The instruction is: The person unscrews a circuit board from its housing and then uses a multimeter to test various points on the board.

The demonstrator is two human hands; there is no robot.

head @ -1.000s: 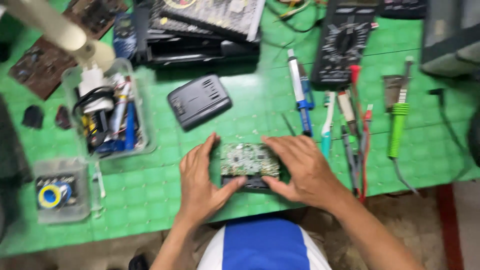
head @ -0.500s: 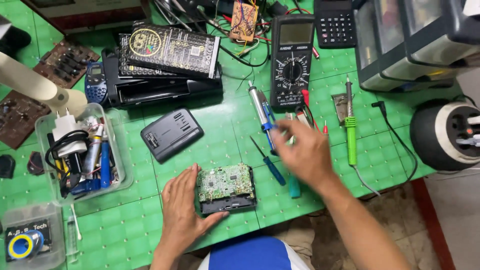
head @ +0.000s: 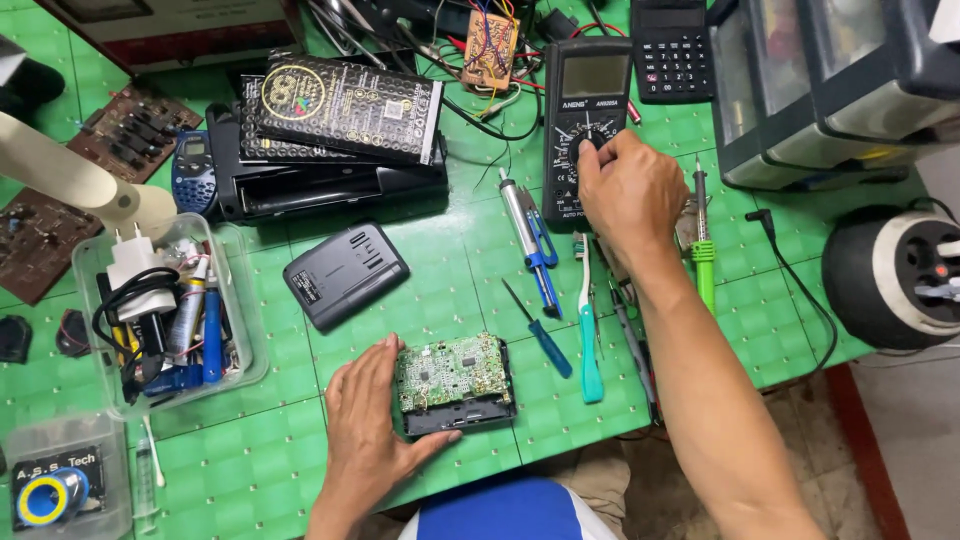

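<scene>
Green circuit board point(head: 449, 372) in its dark casing lies near the desk's point(head: 440, 280) front edge, the left hand point(head: 368, 420) open against its 9 o'clock side. At 1 o'clock, the right hand point(head: 628, 190) pinches the multimeter point(head: 588, 125) dial.

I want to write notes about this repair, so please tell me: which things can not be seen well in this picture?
- Meter, head view: the right hand covers the dial and lower part.
- Circuit board: its left edge lies under the left hand; parts are too small.
- Grey drawers: cut off by the top and right edges.
</scene>
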